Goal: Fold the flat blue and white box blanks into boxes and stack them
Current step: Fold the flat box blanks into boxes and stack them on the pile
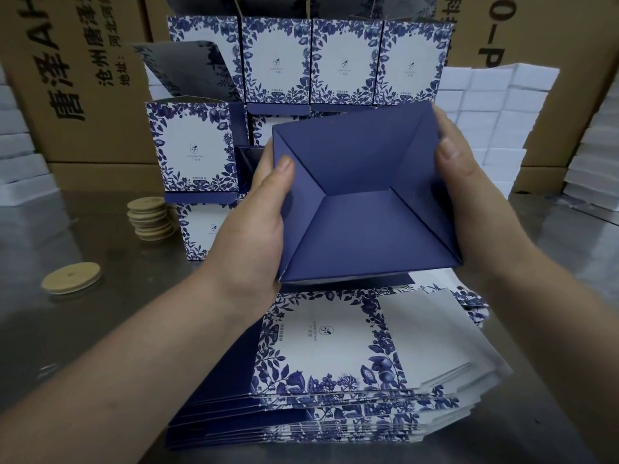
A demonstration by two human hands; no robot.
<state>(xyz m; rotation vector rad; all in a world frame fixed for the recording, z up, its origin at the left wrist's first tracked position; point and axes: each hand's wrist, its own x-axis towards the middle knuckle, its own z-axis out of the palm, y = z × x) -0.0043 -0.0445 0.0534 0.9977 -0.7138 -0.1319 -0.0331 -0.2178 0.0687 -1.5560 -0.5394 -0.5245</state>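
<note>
We're working over a shiny steel tabletop (83, 329), w/ brown printed shipping cartons (83, 78) walling the back and stacks of plain white boxes (485, 105) beyond our right hand. Out past our left hand, a short stack of round wooden lids (151, 218) is sitting on the steel, and one loose wooden lid (71, 277) is lying nearer us.

We're holding a half-formed blue box (361, 199) between both hands, its open side facing us so the dark blue inside and creased bottom flaps are showing. Our left hand (258, 216) is gripping its left wall, thumb inside the opening; our right hand (469, 195) is clamping the right wall, thumb over the edge.

Directly under the held box, near our wrists, the pile of flat blue and white blanks (335, 363) is lying fanned on the table. Just behind the box, finished floral boxes (315, 61) are standing stacked in rows, approx. three tiers, some w/ flaps open.
</note>
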